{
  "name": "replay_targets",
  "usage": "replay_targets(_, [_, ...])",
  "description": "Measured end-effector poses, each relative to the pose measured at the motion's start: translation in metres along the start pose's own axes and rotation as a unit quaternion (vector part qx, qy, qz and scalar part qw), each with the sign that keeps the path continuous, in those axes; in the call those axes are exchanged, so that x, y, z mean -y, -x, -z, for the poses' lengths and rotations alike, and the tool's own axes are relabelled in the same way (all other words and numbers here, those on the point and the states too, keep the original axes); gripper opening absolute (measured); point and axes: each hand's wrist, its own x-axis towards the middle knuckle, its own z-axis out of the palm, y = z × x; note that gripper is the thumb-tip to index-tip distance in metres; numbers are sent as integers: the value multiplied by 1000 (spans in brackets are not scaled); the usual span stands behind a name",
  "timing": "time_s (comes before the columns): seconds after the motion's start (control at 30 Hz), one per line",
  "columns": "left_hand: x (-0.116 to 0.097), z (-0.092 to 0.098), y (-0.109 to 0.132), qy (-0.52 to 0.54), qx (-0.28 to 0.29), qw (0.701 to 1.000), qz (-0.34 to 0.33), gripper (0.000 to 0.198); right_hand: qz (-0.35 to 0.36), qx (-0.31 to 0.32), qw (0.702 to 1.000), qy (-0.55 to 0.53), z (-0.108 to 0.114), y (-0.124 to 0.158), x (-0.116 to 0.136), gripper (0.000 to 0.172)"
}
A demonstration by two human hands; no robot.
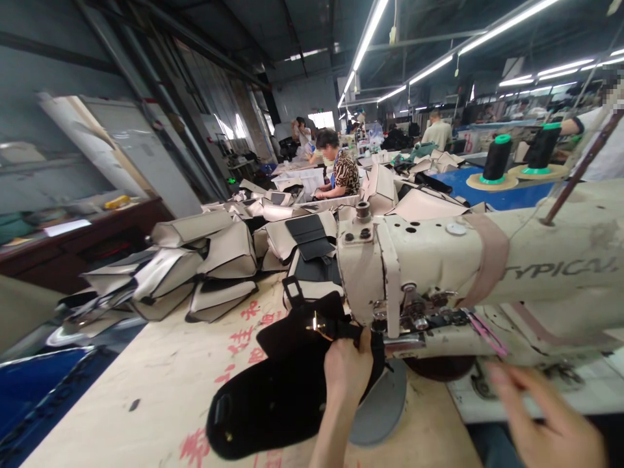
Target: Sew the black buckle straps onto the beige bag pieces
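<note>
Fingers closed, my left hand [347,367] grips the edge of a black bag piece [273,396] beside the needle area of a cream sewing machine [424,244]. This piece has a rounded end and a strap with a gold buckle [316,323]. A grey rounded panel [383,409] shows beneath it. Lower right, my right hand [550,416] is blurred by motion, its fingers stretched out and apart, with nothing seen in them. Just above its fingertips a pink looped item [487,335] rests on the machine arm; I cannot tell its exact kind.
Cream bags with black edging [227,250] are piled behind the wooden table [160,383], which has red writing. Black thread cones [496,161] stand at the upper right. A blue-lined bin [49,396] is at the lower left. A co-worker [344,172] sits beyond the pile.
</note>
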Motion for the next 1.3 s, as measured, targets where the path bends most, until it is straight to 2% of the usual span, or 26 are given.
replay_targets(0.03, [-1,0,0,3,4,1000,4,41,14,73,997,-31,-24,6,21,22])
replay_targets(0.07, [-1,1,0,4,8,1000,7,41,-3,136,988,-66,-47,11,39,24])
replay_targets(0.1, [-1,1,0,4,11,1000,8,41,-24,174,980,-93,-69,13,53,25])
replay_targets(0.17, [-1,1,0,2,14,1000,6,41,-74,215,968,-103,-102,12,71,28])
replay_targets(0.27, [0,-1,0,6,8,1000,-6,40,-108,242,961,-84,-126,4,77,33])
replay_targets(0.33, [1,-2,0,7,-1,1000,-11,38,-122,245,958,-89,-131,1,76,35])
replay_targets(0.5, [0,-5,-1,-7,-11,1000,-1,39,-185,204,952,-130,-135,1,75,38])
replay_targets(0.7, [-2,-4,-1,-23,-9,1000,6,42,-280,142,923,-223,-143,4,84,40])
replay_targets(0.93, [0,-3,-5,-36,-5,999,-4,45,-321,131,896,-276,-133,5,84,41])
replay_targets(1.1, [0,-1,-6,-25,1,1000,-19,44,-338,174,854,-354,-131,14,86,44])
replay_targets(1.3, [2,-1,-11,-31,15,999,-21,40,-409,139,804,-409,-143,20,88,42])
